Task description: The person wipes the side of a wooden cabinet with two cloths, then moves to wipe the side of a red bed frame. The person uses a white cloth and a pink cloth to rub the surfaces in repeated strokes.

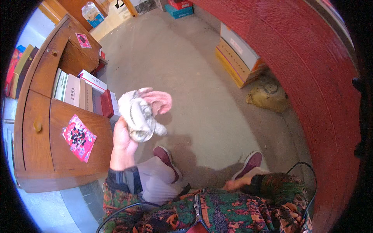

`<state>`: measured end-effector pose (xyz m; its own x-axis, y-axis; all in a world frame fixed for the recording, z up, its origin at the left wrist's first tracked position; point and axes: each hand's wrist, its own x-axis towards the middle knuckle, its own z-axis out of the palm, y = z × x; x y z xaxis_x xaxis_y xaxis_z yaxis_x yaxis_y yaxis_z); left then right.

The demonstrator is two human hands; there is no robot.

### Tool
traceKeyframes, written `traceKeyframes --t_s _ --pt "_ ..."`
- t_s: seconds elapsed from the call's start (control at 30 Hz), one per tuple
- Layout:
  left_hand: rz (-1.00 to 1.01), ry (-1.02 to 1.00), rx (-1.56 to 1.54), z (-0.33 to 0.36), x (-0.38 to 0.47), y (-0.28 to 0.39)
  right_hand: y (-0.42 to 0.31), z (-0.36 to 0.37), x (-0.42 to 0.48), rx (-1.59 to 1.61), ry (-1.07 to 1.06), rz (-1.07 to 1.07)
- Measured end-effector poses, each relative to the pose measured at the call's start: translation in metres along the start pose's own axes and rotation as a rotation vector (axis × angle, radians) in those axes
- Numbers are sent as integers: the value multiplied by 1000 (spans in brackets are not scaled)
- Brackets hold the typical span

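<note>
My left hand (125,137) is raised in front of the wooden desk, closed around a bunched-up white and pink cloth (140,113). Pink fabric sticks out at the top right of the bundle, and a small pale end hangs at its lower right. My right hand (234,184) is low at the right, close to my waist and just below a maroon shoe. It looks blurred and partly curled, and its fingers are hard to make out, so whether it holds anything cannot be told.
The wooden desk (80,113) stands at the left, with boxes (74,90) in its opening. Under a red-covered surface (291,58) at the right are stacked boxes (233,61) and a yellowish bag (268,94). Teal and red boxes (179,10) lie farther off. Dark cables run by both arms.
</note>
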<state>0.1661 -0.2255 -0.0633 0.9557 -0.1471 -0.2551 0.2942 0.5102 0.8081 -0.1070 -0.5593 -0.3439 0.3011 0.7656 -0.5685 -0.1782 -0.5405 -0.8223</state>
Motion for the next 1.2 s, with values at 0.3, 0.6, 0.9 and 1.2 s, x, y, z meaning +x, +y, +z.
traceKeyframes --t_s 0.3,0.6,0.9,1.2 --pt "-62 276 -69 -33 32 13 4 -81 96 110 -110 67" --pt "-194 427 -109 -42 90 18 -48 -231 231 139 134 11" --pt "-134 299 -112 -27 119 46 -50 -212 215 104 -14 21" --pt "15 -106 -212 -10 154 39 -30 -147 124 7 -336 55"
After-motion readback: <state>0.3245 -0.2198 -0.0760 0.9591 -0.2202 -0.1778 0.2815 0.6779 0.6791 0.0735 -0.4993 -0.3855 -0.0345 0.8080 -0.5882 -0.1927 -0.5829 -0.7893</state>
